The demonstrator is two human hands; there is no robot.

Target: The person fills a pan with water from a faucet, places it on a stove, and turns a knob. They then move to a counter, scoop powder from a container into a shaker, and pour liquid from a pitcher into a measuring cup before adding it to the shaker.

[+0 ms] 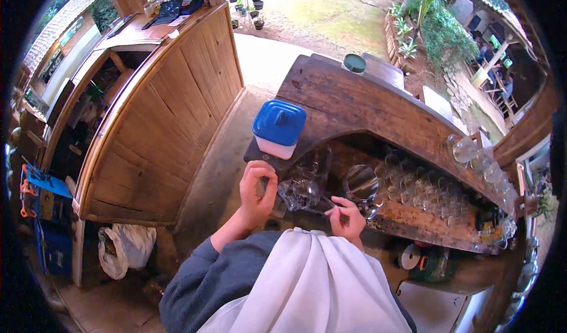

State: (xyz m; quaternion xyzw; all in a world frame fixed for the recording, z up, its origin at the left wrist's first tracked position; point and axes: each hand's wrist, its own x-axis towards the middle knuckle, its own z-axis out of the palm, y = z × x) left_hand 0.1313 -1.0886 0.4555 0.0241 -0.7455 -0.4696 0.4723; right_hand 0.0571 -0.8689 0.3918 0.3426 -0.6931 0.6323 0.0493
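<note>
Presently at the wooden counter [354,105]: left hand [258,190] half-curled against clear glass vessel [301,191], hold unclear. Right hand [348,216] pinches thin stem [326,205] beside it. Vessel sits just below blue-lidded container [279,127], near shelved glasses [425,194].

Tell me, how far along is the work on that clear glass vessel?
Seemingly done: rows of glasses stand on the lower shelf. In hand: the left hand is curled beside the clear glass vessel, and the right hand pinches a thin rod next to it. Left: hard to judge, since the vessel's state is too blurred to tell.
</note>
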